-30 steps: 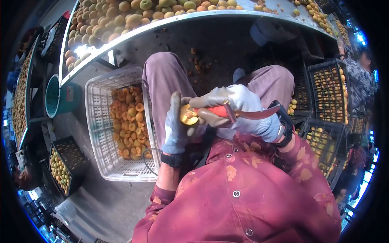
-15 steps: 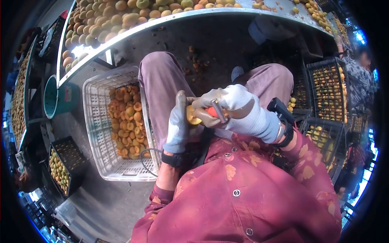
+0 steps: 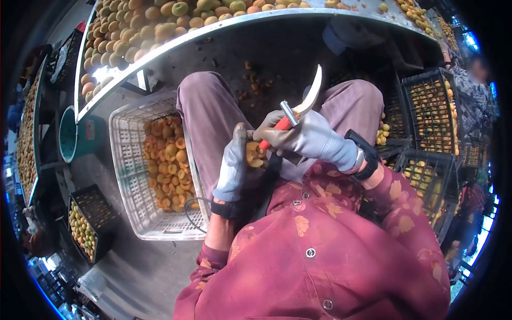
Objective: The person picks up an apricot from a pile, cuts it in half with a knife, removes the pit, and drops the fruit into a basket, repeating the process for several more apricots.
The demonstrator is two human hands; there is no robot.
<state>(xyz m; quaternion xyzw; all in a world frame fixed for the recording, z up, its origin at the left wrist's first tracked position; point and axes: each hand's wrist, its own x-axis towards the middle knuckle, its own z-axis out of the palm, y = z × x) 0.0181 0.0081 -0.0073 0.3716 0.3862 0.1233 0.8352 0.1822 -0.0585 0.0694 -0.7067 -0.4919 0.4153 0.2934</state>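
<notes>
My left hand (image 3: 233, 160), in a grey-stained white glove, is closed around a cut-open apricot (image 3: 255, 155) whose yellow inside faces up. In my gloved right hand (image 3: 317, 140) is a curved knife (image 3: 312, 95) with a red handle and a metal tube across it. Its pale blade points up and away from me, while the end of the red handle is right at the apricot. Both hands are close together above my lap. To the left of my knee stands a white plastic basket (image 3: 128, 176) with many apricot halves (image 3: 168, 165) in it.
A metal-edged table (image 3: 213, 26) heaped with whole apricots (image 3: 122, 32) runs across the front. Black crates (image 3: 429, 114) of fruit stand at the right, near another person (image 3: 472, 96). A green bucket (image 3: 82, 133) and a black crate (image 3: 93, 213) are at the left.
My right hand has turned, so the blade now shows pointing upward and the red handle's end is down at the apricot. The apricot's cut face shows more openly.
</notes>
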